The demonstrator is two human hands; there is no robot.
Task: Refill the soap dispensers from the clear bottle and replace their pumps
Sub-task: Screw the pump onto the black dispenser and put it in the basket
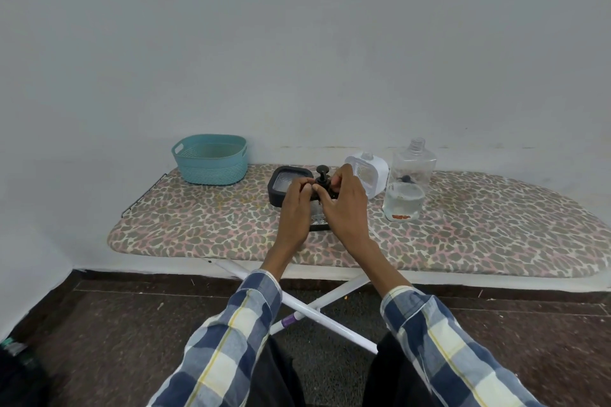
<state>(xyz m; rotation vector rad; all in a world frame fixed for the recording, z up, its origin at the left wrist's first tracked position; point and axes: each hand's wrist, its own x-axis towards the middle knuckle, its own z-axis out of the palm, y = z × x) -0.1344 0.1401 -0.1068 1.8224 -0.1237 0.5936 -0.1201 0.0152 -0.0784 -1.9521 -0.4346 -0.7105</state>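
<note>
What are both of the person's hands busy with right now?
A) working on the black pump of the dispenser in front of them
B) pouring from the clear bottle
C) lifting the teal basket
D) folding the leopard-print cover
A: the left hand and right hand meet around the black pump, while the clear bottle stands untouched to the right and the teal basket sits apart on the left.
</note>
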